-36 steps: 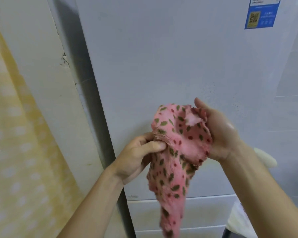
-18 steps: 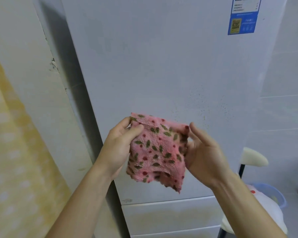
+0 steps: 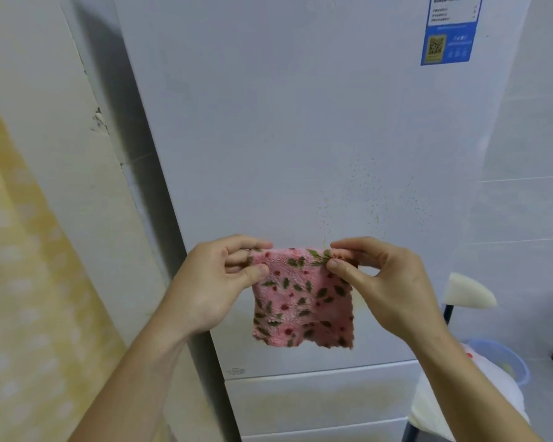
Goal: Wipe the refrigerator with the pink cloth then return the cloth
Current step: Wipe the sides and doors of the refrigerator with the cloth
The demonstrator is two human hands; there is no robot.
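A pink cloth (image 3: 302,298) with green leaves and red dots hangs folded into a small square in front of the white refrigerator (image 3: 300,122). My left hand (image 3: 217,285) pinches its top left corner. My right hand (image 3: 380,282) pinches its top right corner, so the top edge is stretched level between them. The cloth hangs just clear of the door. Small yellowish specks dot the door above and to the right of the cloth.
A blue and white label (image 3: 447,30) sits at the door's top right. Drawer fronts (image 3: 316,400) lie below. A chair (image 3: 466,295) with a white bag and a blue basin (image 3: 505,362) stands at the right. A yellow curtain (image 3: 29,282) hangs left.
The cloth was bunched and hanging long a second ago; it is now folded small and held flat by both top corners. My hands have risen and spread apart.
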